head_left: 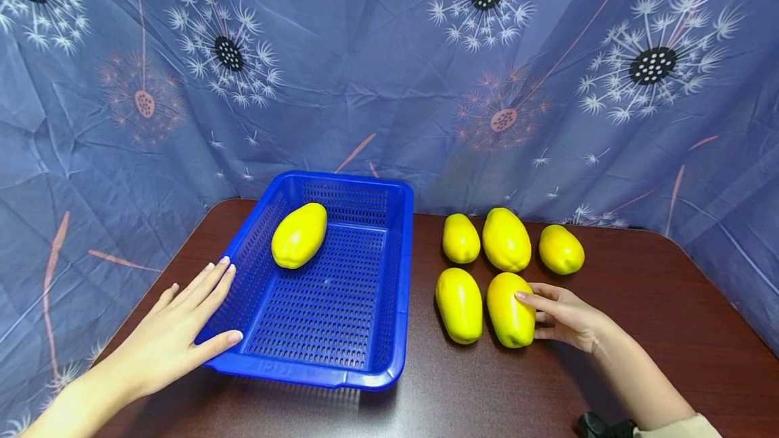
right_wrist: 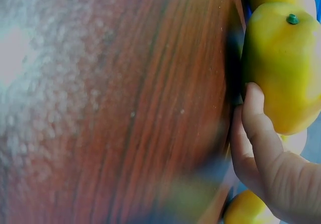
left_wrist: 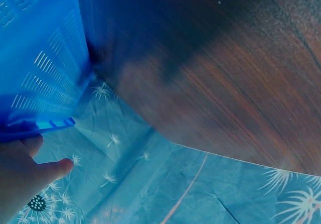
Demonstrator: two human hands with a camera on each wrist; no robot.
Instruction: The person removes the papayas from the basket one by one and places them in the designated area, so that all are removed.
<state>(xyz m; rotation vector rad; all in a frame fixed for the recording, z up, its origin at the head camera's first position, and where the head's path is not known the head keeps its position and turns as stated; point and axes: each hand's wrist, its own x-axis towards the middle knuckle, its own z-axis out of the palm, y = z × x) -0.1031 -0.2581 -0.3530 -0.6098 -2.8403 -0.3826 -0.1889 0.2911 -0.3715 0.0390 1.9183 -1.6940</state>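
A blue plastic basket [head_left: 328, 377] with slotted walls stands on the table, and one yellow papaya [head_left: 299, 235] lies inside near its back left. My left hand [head_left: 176, 333] rests on the basket's left rim, fingers straight and spread; in the left wrist view part of that hand [left_wrist: 25, 169] shows under the rim. To the right of the basket my right hand [head_left: 566, 320] grips the front right papaya [head_left: 510, 309], thumb on top and fingers along its right side. The right wrist view shows this papaya [right_wrist: 283, 68] with a small green stem end.
Beside the gripped papaya lies another papaya [head_left: 459, 306]. Behind them are a small papaya [head_left: 460, 238], a larger papaya [head_left: 507, 240] and a rounder papaya [head_left: 561, 249]. A blue dandelion-print curtain [head_left: 377, 73] hangs behind the dark wooden table [head_left: 657, 303].
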